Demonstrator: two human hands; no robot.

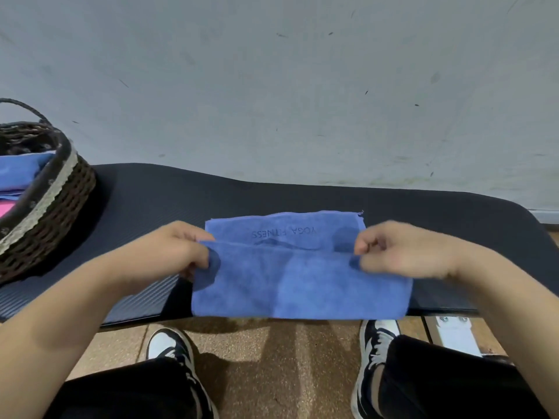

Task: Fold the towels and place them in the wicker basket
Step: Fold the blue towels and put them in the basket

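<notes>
A blue towel [299, 282] lies on the black mat [151, 201], partly folded, with its near half lifted over the far half that shows upside-down dark lettering. My left hand [181, 252] pinches the raised edge at its left corner. My right hand [402, 252] pinches the same edge at the right corner. The dark wicker basket [57, 207] with a pale lace band and a handle stands at the far left of the mat, holding folded blue towels [18, 173] and a pink one [4, 210] at its near side.
A grey wall [272, 86] rises right behind the mat. Below the mat's front edge lie a brown floor [257, 358], my two black-and-white shoes [171, 346] and a white bracket [456, 334] at the right.
</notes>
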